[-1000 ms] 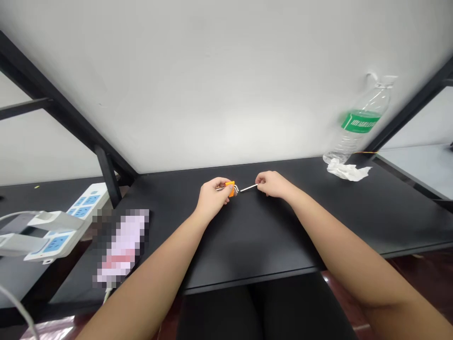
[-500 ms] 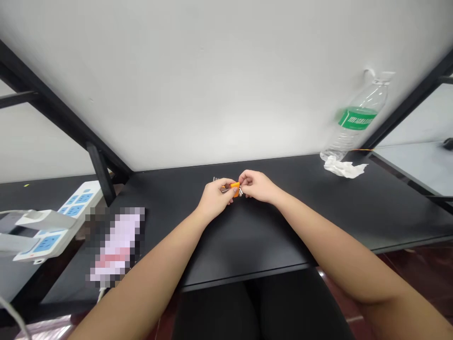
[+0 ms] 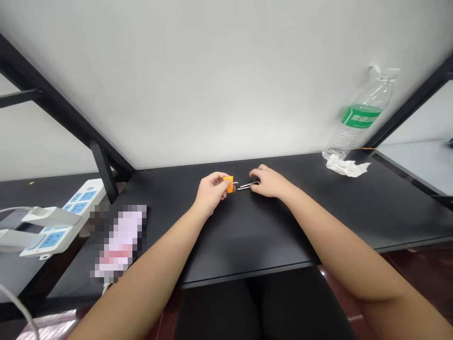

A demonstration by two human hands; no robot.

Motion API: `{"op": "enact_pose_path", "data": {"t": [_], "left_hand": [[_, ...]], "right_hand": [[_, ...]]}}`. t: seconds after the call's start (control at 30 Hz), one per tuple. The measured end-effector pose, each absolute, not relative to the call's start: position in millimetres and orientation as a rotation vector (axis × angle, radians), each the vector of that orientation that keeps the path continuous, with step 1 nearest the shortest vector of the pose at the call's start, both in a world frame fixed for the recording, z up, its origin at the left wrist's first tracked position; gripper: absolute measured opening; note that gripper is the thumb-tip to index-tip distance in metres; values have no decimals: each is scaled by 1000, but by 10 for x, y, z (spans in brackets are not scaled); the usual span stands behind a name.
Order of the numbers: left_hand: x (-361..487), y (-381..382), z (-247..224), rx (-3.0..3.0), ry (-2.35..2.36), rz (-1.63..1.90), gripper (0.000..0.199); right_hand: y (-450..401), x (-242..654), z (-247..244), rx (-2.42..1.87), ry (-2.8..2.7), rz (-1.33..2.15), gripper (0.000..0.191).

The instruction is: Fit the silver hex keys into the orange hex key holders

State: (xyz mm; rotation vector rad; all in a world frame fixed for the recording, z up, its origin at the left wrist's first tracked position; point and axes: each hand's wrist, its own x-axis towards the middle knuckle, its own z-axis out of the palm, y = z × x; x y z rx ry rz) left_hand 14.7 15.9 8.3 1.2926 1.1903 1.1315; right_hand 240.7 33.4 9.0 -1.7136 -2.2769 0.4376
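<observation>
My left hand point(image 3: 210, 191) pinches a small orange hex key holder point(image 3: 228, 184) between thumb and fingers. Bent metal ends of a few hex keys show at the holder's right side. Just across a short gap is my right hand point(image 3: 267, 182), its thumb and fingers curled around two slim silver hex keys point(image 3: 248, 185). Those keys point left toward the holder, low over the black tabletop point(image 3: 244, 236). Their far ends are partly hidden by the right fingers.
A clear plastic bottle point(image 3: 361, 115) with a green label leans at the back right, a crumpled tissue point(image 3: 347, 166) at its base. To the left lie a blurred-out phone-like object point(image 3: 122, 238) and a white power strip point(image 3: 79, 203) with plugs. Black frame bars point(image 3: 67, 108) flank the tabletop.
My hands have drawn apart, the right one moving rightward with silver hex keys at its fingers. The orange holder has shifted slightly left in my left hand.
</observation>
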Motion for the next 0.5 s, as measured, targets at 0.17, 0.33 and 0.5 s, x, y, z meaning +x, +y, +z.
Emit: {"op": "enact_pose_path", "data": {"t": [0.17, 0.33, 0.5], "left_hand": [[149, 174, 44, 1267, 1123, 1156, 25], [146, 172, 37, 1246, 1073, 1164, 26], [158, 146, 66, 1266, 1027, 1130, 27]], "right_hand": [[361, 2373, 7, -1671, -2361, 379, 23], [315, 2327, 69, -1499, -2273, 340, 18], [172, 2163, 154, -1027, -2055, 925, 15]]}}
